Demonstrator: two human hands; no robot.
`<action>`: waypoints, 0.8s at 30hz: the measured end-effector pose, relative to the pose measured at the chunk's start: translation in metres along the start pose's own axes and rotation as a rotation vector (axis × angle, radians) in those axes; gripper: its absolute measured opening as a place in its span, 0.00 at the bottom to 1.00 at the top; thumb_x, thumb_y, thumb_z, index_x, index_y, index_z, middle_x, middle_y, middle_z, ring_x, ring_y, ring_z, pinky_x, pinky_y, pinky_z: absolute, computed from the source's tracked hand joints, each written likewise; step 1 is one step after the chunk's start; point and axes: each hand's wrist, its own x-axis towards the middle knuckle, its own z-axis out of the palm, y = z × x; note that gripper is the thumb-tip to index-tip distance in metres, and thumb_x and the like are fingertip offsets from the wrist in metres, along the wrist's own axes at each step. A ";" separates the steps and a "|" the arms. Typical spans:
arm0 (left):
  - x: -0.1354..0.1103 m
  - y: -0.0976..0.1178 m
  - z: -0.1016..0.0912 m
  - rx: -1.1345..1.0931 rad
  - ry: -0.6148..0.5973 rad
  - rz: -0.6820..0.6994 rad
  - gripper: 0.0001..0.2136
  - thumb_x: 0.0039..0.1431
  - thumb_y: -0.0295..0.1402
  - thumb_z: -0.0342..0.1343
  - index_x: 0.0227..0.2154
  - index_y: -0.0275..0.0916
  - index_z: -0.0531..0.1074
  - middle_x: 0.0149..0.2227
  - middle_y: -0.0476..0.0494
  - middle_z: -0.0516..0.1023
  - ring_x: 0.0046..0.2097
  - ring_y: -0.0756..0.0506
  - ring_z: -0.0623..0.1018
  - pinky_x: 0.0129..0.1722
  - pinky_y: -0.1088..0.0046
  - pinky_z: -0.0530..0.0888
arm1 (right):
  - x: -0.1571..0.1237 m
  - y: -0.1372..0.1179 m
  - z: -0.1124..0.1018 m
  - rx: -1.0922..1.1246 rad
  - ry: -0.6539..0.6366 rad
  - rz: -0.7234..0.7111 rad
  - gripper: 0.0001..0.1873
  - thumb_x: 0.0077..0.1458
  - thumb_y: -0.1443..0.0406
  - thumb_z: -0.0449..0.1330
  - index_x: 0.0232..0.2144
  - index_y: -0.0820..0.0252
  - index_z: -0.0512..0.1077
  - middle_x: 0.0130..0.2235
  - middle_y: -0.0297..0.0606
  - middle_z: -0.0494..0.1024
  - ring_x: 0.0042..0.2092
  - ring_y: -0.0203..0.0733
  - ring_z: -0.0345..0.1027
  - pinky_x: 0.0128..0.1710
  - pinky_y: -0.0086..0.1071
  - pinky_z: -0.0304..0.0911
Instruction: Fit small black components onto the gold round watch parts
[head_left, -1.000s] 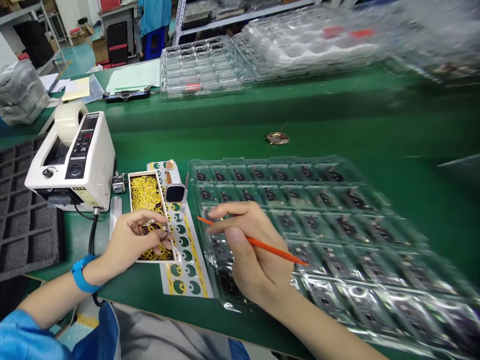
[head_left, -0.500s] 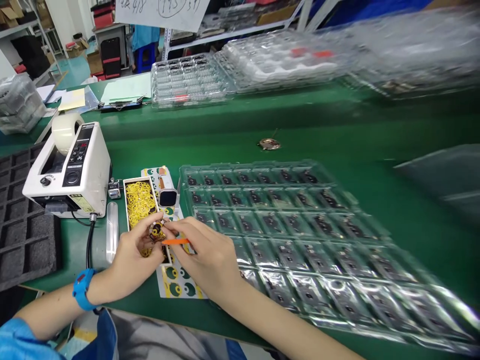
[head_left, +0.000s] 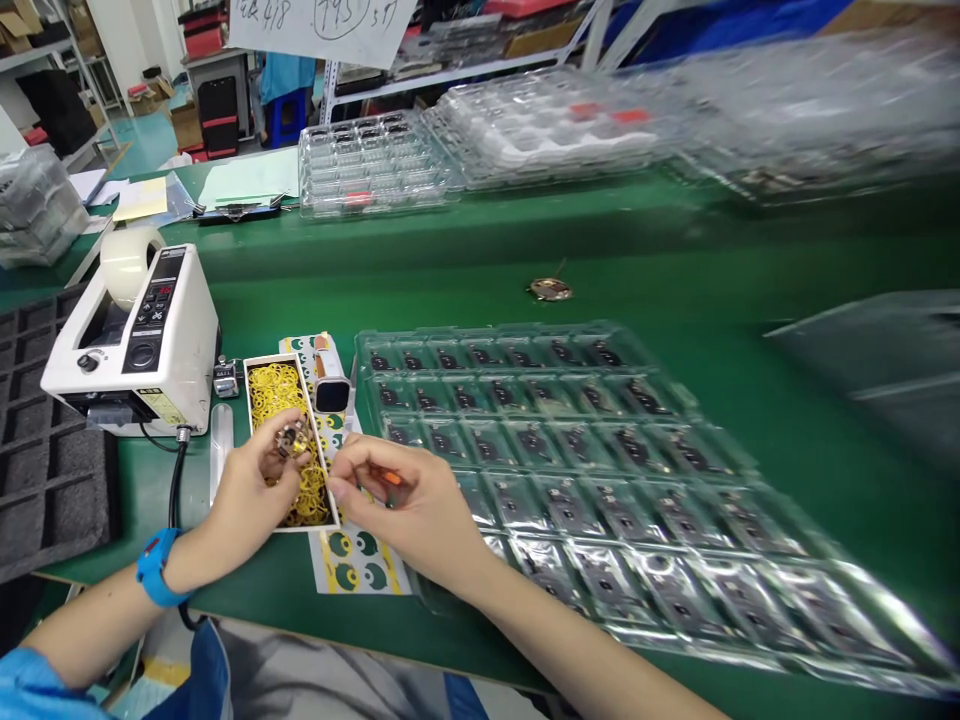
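Note:
My left hand pinches a small round metal part above a white box of tangled yellow rings. My right hand is just to the right of the box, with an orange stick mostly hidden in its fingers. A square smartwatch lies beyond the box on a sticker sheet printed with green and yellow circles. A clear blister tray of small dark parts lies under my right wrist.
A white tape dispenser and a tally counter stand left of the box, beside a black foam tray. A loose round part lies on the green mat. Stacked clear trays line the bench's far side.
My right hand has moved left from the blister tray to beside the box, and the orange stick has turned into its fingers. My left hand has lifted the round part slightly.

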 end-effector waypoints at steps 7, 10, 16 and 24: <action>0.013 0.018 -0.013 -0.246 0.255 -0.023 0.22 0.51 0.28 0.61 0.50 0.36 0.69 0.48 0.38 0.78 0.50 0.43 0.78 0.53 0.68 0.74 | -0.014 0.010 -0.002 -0.575 -0.216 -0.051 0.09 0.50 0.74 0.48 0.28 0.60 0.65 0.29 0.36 0.72 0.28 0.38 0.65 0.26 0.29 0.54; 0.012 0.019 -0.014 -0.298 0.231 -0.054 0.22 0.50 0.29 0.63 0.49 0.36 0.68 0.47 0.38 0.80 0.50 0.43 0.79 0.54 0.67 0.74 | -0.016 0.026 -0.047 -0.693 -0.054 0.063 0.10 0.52 0.72 0.49 0.34 0.60 0.68 0.33 0.38 0.74 0.29 0.38 0.67 0.27 0.29 0.56; 0.006 0.018 -0.013 -0.315 0.171 -0.055 0.21 0.52 0.31 0.62 0.50 0.37 0.68 0.47 0.38 0.80 0.49 0.44 0.79 0.55 0.65 0.73 | -0.026 0.081 -0.190 -1.102 0.227 0.620 0.10 0.48 0.60 0.61 0.21 0.60 0.73 0.19 0.41 0.70 0.18 0.44 0.61 0.20 0.33 0.49; 0.005 0.019 -0.011 -0.265 0.106 -0.089 0.22 0.53 0.33 0.63 0.51 0.35 0.68 0.47 0.36 0.79 0.49 0.43 0.79 0.54 0.65 0.72 | -0.066 0.104 -0.206 -0.941 0.214 0.500 0.10 0.43 0.59 0.67 0.17 0.54 0.72 0.18 0.38 0.69 0.16 0.35 0.57 0.18 0.32 0.46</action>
